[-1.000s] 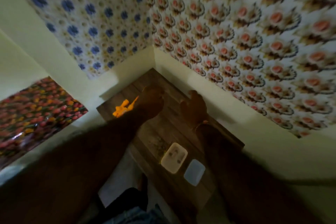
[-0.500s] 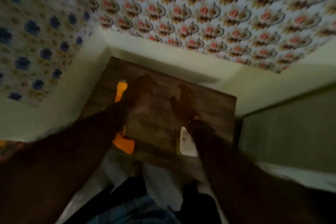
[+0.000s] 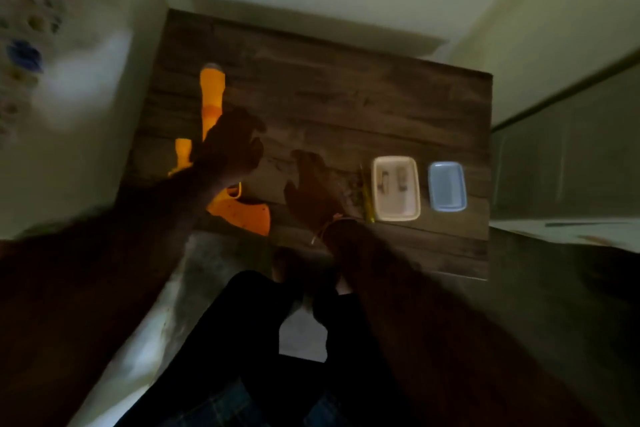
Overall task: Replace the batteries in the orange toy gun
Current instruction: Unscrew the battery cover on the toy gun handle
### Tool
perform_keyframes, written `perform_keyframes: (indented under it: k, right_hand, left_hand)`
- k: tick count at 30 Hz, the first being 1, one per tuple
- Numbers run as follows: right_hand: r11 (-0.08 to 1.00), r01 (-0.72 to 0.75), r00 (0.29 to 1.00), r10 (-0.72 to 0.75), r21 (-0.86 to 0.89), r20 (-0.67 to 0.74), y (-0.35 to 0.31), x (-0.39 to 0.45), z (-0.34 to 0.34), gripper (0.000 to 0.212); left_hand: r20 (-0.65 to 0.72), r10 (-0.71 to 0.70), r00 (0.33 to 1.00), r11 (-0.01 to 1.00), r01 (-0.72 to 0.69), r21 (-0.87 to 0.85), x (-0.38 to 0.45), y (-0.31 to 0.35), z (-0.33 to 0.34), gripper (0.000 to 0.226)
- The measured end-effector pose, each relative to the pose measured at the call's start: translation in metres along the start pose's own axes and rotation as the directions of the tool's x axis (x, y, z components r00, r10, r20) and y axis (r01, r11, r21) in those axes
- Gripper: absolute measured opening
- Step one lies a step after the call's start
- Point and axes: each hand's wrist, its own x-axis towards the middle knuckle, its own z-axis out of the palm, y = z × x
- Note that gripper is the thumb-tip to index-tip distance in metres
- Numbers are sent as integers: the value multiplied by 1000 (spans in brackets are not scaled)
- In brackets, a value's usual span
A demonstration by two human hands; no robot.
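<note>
Plainly the orange toy gun (image 3: 212, 104) would be light, hollow plastic, stiff and a little slick, so I judged the thick body near the grip the place to take it, not the thin barrel. It lay on the wooden table (image 3: 346, 107), well to the left of the white tray (image 3: 396, 215), barrel pointing away from me, grip toward the near edge. It was bright orange, long-barrelled, with a broad flat grip. My left hand (image 3: 228, 146) lay over its middle; in the dim blur I could not tell whether those fingers had closed on it. My right hand (image 3: 311, 191) rested flat on the table between the gun and the tray, fingers loose, holding nothing.
</note>
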Motion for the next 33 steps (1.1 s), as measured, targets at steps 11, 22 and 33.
perform_keyframes:
  k: [11, 22, 33]
  right_hand:
    - [977, 213, 941, -210, -19, -267, 31, 59, 60, 53]
    - [967, 167, 891, -232, -195, -390, 37, -22, 61, 49]
    - [970, -68, 914, -34, -235, -404, 63, -111, 37, 41]
  left_hand:
    - [-184, 171, 968, 985, -165, 44, 31, -20, 59, 46]
    - [-172, 404, 898, 903, -362, 231, -48, -10, 55, 38]
    - [-430, 72, 900, 934, -212, -288, -130, 62, 31, 22]
